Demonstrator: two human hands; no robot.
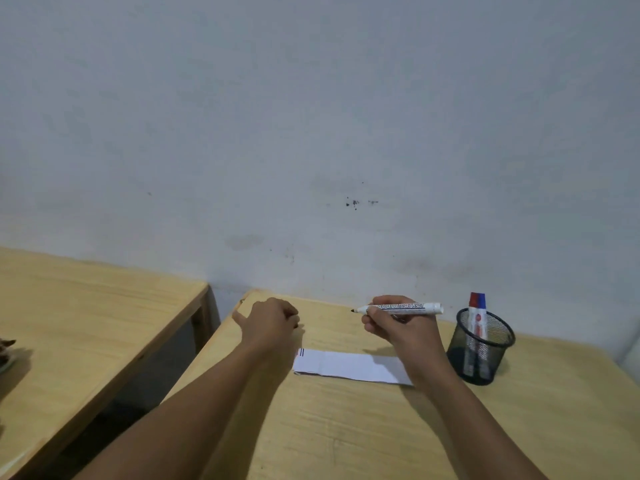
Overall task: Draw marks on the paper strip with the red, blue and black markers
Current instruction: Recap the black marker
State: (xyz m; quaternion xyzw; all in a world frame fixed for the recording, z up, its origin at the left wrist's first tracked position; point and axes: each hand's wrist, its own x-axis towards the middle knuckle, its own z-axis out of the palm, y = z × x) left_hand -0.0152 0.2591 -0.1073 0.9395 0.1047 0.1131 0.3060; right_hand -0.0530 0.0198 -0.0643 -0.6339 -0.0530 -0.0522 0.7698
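A white paper strip (349, 366) lies flat on the wooden table (346, 427), with short dark lines at its left end. My right hand (398, 327) holds an uncapped black marker (401, 308) level above the table beyond the strip, tip pointing left. My left hand (270, 323) hovers closed beyond the strip's left end; something dark shows at its fingertips, but I cannot make out what. The red marker (473, 301) and the blue marker (480, 301) stand capped in a black mesh cup (481, 348) to the right of the strip.
A second wooden table (86, 323) stands to the left across a dark gap. A partly seen dish (5, 355) sits at its left edge. A pale wall rises right behind both tables.
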